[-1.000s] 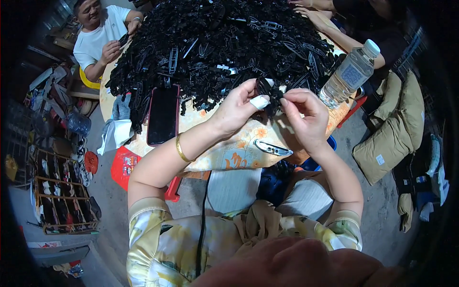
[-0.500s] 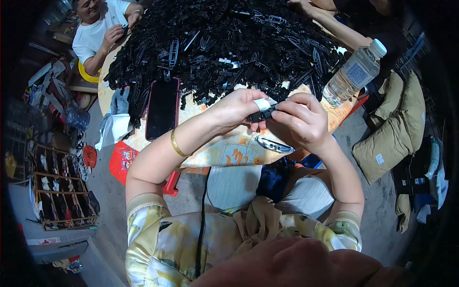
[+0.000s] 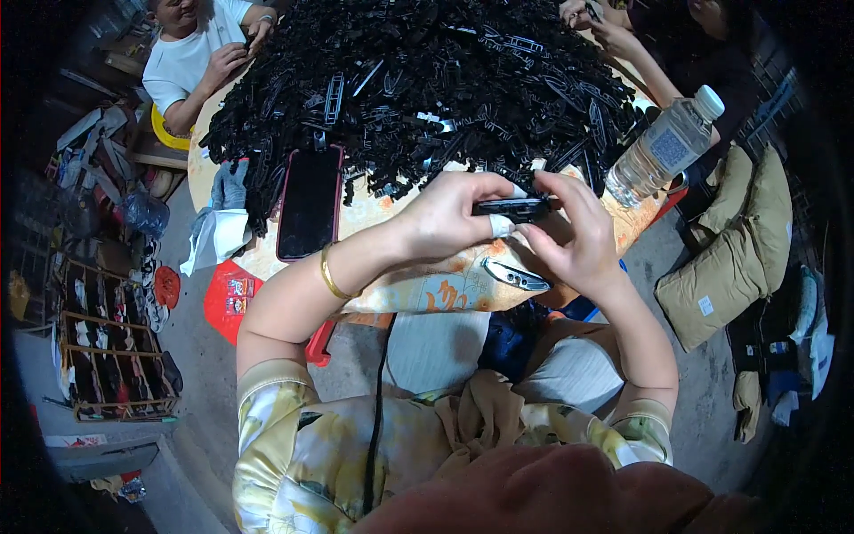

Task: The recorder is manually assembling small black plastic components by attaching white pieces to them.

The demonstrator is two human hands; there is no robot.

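My left hand (image 3: 449,214), with white wraps on its thumb and a finger, is closed on a long black plastic part (image 3: 514,208) above the table's near edge. The fingers and thumb of my right hand (image 3: 576,233) curve round that part's right end; their exact contact is partly hidden. Just below the hands lies a curved black-and-silver part (image 3: 516,275) on the patterned tablecloth (image 3: 418,287). Beyond them spreads a large heap of black plastic parts (image 3: 418,98).
A phone (image 3: 309,205) lies left of my hands, near a grey glove (image 3: 233,185) and white paper (image 3: 216,238). A water bottle (image 3: 663,147) stands at right. Two people sit across: one in a white shirt (image 3: 191,67), one in dark clothes (image 3: 703,67).
The black part has turned to lie lengthwise between my hands. My right fingers have opened from a tight pinch to a wider hold. The view has shifted slightly.
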